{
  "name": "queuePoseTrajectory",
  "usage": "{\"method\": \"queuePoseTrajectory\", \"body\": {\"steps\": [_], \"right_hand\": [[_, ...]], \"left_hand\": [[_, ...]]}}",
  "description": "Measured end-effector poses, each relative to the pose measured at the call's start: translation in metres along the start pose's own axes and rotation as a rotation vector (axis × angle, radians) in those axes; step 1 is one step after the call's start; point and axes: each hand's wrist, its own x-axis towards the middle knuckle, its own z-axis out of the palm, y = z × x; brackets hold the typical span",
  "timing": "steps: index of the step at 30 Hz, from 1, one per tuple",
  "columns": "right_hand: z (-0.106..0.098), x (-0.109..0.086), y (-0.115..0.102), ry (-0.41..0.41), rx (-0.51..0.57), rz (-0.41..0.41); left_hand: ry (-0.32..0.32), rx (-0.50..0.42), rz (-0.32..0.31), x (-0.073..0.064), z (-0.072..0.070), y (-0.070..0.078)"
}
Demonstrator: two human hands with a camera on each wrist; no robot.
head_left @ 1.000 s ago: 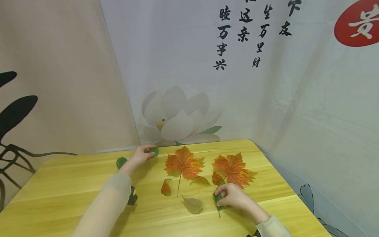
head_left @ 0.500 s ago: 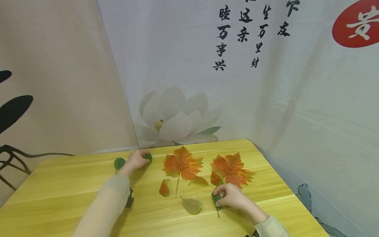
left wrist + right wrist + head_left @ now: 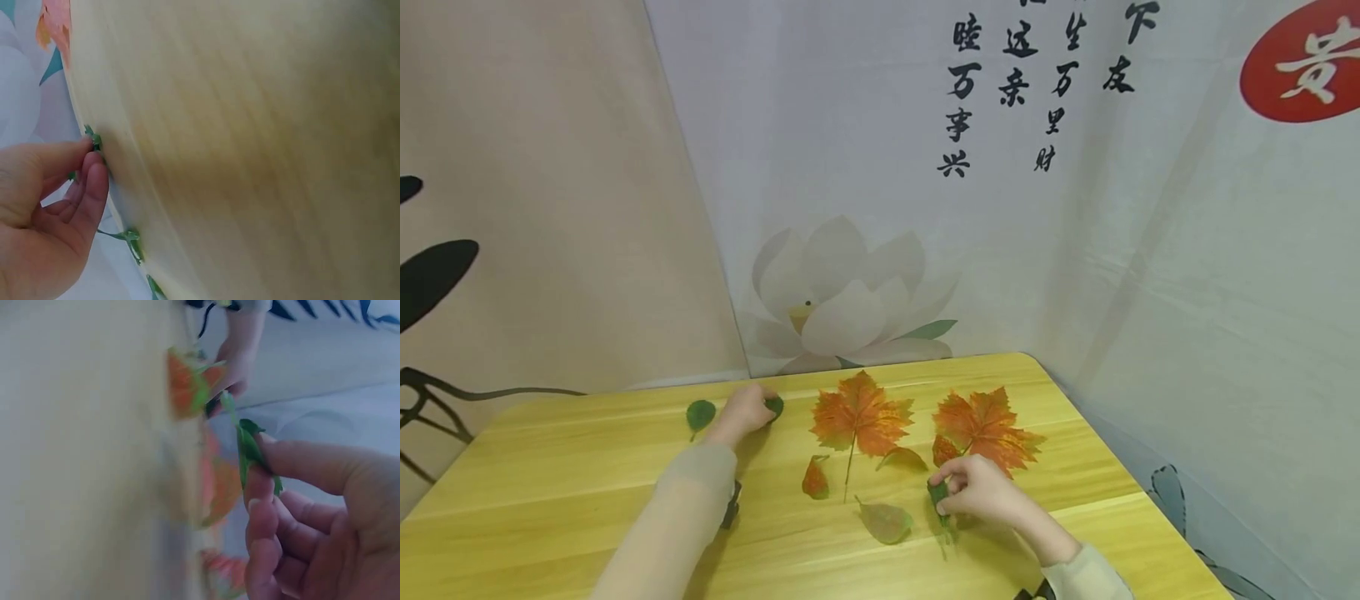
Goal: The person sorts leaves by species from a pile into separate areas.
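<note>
Near the table's back edge, my left hand pinches a small green leaf between thumb and fingers; the left wrist view shows that leaf edge-on at the fingertips. Another round green leaf lies just left of this hand. At the front right, my right hand grips a green leaf with thumb and forefinger, its stem pointing down, held a little above the wood. Beside it lies a small red-orange leaf, overlapping the right maple leaf.
A second orange maple leaf lies between the hands. Around its stem are a small red leaf, a curled orange-green leaf and a pale green leaf. A printed curtain hangs behind the yellow wooden table.
My left hand has brought its green leaf slightly left and down toward the table. My right hand has raised its green leaf off the wood and shifted a little left.
</note>
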Motion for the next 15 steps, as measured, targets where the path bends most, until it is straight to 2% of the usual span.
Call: {"method": "queuePoseTrajectory", "body": {"steps": [4, 8, 12, 15], "right_hand": [[-0.008, 0.017, -0.031, 0.006, -0.044, -0.074], [-0.017, 0.043, -0.065, 0.002, -0.036, -0.12], [-0.024, 0.075, -0.092, 0.008, 0.035, -0.103], [-0.022, 0.102, -0.103, 0.025, 0.064, -0.087]], "left_hand": [[-0.003, 0.011, -0.009, -0.002, -0.004, 0.001], [-0.01, -0.005, -0.037, -0.007, -0.007, 0.005], [-0.005, -0.002, -0.049, -0.012, -0.007, 0.007], [0.005, 0.001, -0.05, -0.013, -0.005, 0.007]]}}
